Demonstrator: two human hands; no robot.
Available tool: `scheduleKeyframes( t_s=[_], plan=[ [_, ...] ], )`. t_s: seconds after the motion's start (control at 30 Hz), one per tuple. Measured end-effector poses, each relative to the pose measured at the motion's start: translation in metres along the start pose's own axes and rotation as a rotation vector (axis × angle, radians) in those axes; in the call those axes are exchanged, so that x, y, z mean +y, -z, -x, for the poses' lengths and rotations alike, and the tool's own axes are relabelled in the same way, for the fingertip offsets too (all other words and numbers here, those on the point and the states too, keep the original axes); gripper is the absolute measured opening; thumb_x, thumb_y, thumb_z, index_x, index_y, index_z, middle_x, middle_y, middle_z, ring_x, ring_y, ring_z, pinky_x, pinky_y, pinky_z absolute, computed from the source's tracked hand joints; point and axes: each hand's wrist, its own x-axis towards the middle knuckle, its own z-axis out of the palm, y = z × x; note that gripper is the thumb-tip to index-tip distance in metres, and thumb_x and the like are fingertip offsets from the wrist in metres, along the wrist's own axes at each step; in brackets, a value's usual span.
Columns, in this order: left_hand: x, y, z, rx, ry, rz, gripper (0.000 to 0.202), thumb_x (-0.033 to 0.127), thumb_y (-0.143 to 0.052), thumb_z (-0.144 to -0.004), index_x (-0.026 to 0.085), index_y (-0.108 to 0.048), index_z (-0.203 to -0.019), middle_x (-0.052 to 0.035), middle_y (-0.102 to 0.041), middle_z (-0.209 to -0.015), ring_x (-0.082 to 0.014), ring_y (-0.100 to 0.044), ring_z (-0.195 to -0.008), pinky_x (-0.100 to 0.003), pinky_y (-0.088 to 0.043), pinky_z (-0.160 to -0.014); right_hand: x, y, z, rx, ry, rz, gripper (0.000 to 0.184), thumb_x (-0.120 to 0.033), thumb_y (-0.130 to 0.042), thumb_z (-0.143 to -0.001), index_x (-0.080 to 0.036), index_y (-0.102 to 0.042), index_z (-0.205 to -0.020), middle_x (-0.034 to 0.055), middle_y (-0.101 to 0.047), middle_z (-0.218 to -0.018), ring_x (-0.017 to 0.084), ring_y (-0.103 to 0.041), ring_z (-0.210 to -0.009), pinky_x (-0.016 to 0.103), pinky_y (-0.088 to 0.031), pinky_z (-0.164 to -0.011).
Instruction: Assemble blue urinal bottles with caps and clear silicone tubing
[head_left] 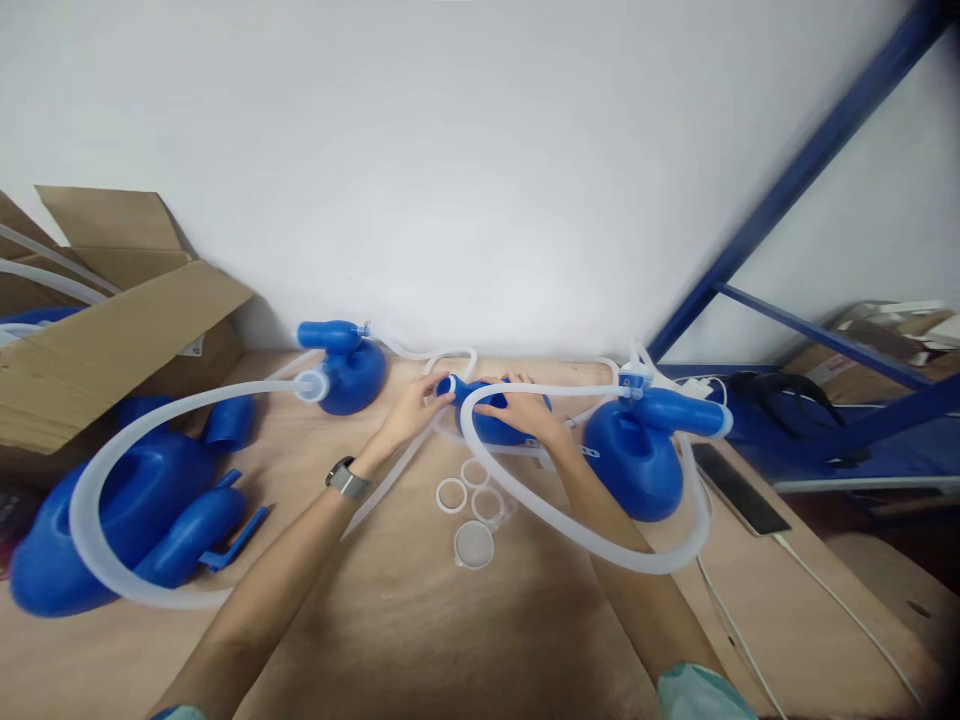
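Observation:
A small blue plastic bottle (491,422) lies on the wooden table (420,620) near the wall. My left hand (411,408) grips its neck end, fingers closed. Over the bottle's body rests my right hand (521,408), fingers curled onto it. A white translucent hose (555,520) loops from this bottle round my right forearm to another blue bottle (637,455) on the right. A watch (346,478) sits on my left wrist.
Several clear rings and caps (474,505) lie in front of my hands. More blue bottles with hoses sit at the left (142,505) and at the back (346,365). An open cardboard box (97,330) stands far left, with a phone (739,487), a cable and blue shelf frame (795,170) to the right.

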Motion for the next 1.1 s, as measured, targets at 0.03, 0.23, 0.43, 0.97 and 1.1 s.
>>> scheduleKeyframes(
  t_s=[0.03, 0.23, 0.43, 0.97, 1.1],
  plan=[
    [0.001, 0.004, -0.005, -0.038, -0.004, -0.025, 0.058, 0.049, -0.079, -0.088, 0.016, -0.073, -0.135, -0.0159, -0.075, -0.134, -0.0331, -0.072, -0.117, -0.051, -0.055, -0.110, 0.000, 0.000, 0.001, 0.001, 0.012, -0.013, 0.055, -0.066, -0.062, -0.099, -0.033, -0.068, -0.144, 0.0110, -0.066, -0.125, 0.032, -0.055, -0.120, 0.044, -0.041, -0.109],
    [0.010, 0.034, -0.014, -0.232, -0.074, -0.173, 0.065, 0.059, -0.085, -0.078, 0.017, -0.078, -0.127, -0.0134, -0.081, -0.121, -0.0331, -0.077, -0.106, -0.047, -0.062, -0.099, 0.003, -0.001, -0.002, -0.021, 0.080, -0.098, 0.057, -0.064, -0.075, -0.091, -0.032, -0.072, -0.137, 0.0087, -0.066, -0.119, 0.032, -0.056, -0.117, 0.042, -0.046, -0.106],
    [0.023, 0.041, -0.005, -0.294, -0.167, -0.298, 0.056, 0.055, -0.083, -0.083, 0.020, -0.077, -0.127, -0.0126, -0.080, -0.120, -0.0302, -0.076, -0.102, -0.044, -0.059, -0.097, 0.005, -0.005, -0.005, -0.052, 0.102, -0.154, 0.057, -0.063, -0.078, -0.090, -0.032, -0.072, -0.138, 0.0081, -0.067, -0.117, 0.032, -0.057, -0.118, 0.043, -0.046, -0.105],
    [0.015, -0.005, -0.029, -0.176, 0.130, 0.060, 0.076, 0.075, -0.037, -0.099, 0.015, -0.068, -0.133, -0.0199, -0.078, -0.125, -0.0332, -0.075, -0.114, -0.045, -0.057, -0.101, 0.003, -0.011, -0.004, -0.004, 0.110, -0.196, 0.057, -0.058, -0.082, -0.087, -0.028, -0.072, -0.135, 0.0084, -0.074, -0.120, 0.031, -0.065, -0.112, 0.041, -0.049, -0.101],
    [0.009, -0.023, -0.037, -0.026, 0.249, 0.097, 0.079, 0.074, -0.023, -0.100, 0.012, -0.073, -0.108, -0.0200, -0.079, -0.110, -0.0335, -0.076, -0.104, -0.048, -0.057, -0.097, 0.003, -0.012, -0.003, 0.012, 0.122, -0.200, 0.054, -0.062, -0.082, -0.085, -0.028, -0.076, -0.126, 0.0080, -0.072, -0.114, 0.030, -0.063, -0.111, 0.043, -0.048, -0.102]
  ],
)
